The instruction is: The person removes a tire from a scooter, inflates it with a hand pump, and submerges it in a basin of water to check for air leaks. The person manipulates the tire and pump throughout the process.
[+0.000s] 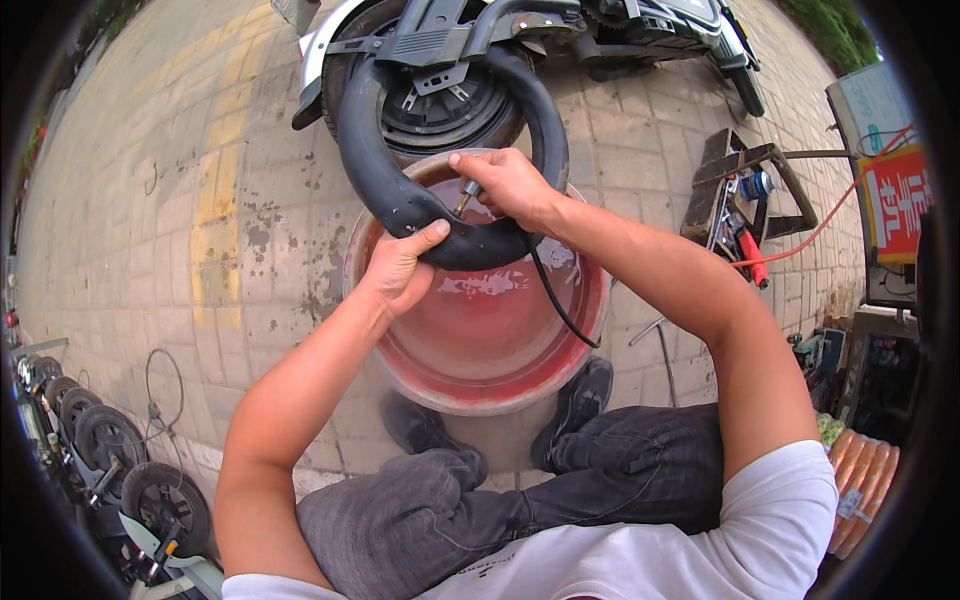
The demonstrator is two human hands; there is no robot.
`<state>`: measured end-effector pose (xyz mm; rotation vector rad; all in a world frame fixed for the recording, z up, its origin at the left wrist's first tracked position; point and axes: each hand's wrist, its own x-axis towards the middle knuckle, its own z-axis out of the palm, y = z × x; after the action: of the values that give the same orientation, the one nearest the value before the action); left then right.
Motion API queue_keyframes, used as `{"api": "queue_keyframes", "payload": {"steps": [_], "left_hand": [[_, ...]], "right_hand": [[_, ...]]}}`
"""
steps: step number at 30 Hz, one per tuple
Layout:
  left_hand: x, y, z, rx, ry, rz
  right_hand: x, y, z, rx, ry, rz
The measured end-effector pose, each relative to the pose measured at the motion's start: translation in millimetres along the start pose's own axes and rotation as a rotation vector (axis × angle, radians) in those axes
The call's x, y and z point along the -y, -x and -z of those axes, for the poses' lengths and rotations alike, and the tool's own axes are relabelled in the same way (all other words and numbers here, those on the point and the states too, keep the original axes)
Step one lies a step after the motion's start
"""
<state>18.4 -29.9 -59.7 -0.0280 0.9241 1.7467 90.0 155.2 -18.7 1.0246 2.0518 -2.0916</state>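
A black inner tube (pixel 362 160) hangs from near the scooter wheel (pixel 450 120) down over a red basin (pixel 480 375) of water. My left hand (pixel 402 262) grips the bottom of the tube, thumb on top, just left of the valve. My right hand (pixel 505 190) is closed around a metal fitting (pixel 470 194) at the valve stem (pixel 462 208) on the tube's inner side. A thin black hose (pixel 550 285) runs from under that hand down across the basin's right side.
An open toolbox (pixel 720 190) with red-handled tools and a red hose (pixel 790 255) lies at right, by a red sign (pixel 890 200). A T-handle tool (pixel 665 360) rests on the paving. Parked wheels (pixel 105 440) line the lower left. An orange cushion-like object (pixel 862 485) sits at lower right.
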Motion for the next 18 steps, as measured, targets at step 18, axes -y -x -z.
{"api": "queue_keyframes", "payload": {"steps": [18], "left_hand": [[-145, -134, 37, -0.544, -1.198, -0.402]], "right_hand": [[-58, -77, 125, -0.57, -0.081, 0.224]]}}
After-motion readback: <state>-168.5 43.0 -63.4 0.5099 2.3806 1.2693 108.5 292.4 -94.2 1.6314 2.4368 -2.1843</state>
